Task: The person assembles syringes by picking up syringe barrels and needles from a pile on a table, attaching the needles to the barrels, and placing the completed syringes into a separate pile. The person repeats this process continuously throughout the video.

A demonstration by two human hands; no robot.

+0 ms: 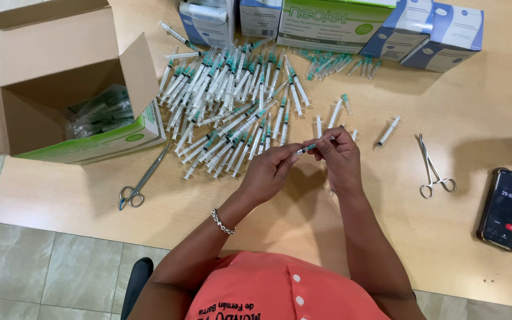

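Observation:
My left hand [269,172], with a beaded bracelet on its wrist, and my right hand [339,157] meet above the wooden table [386,237]. Together they pinch one small syringe [306,148] with a green-capped needle; the left fingers hold one end and the right fingers the other. Just beyond my hands lies a big heap of syringes [232,106] with green caps, spread over the table's middle. A few single syringes [388,131] lie apart to the right of the heap.
An open cardboard box [60,89] holding plastic-wrapped packs stands at the far left. Several supply boxes [333,24] line the far edge. Metal forceps [143,181] lie at the left, another pair [434,169] at the right. A phone [508,208] rests near the right edge.

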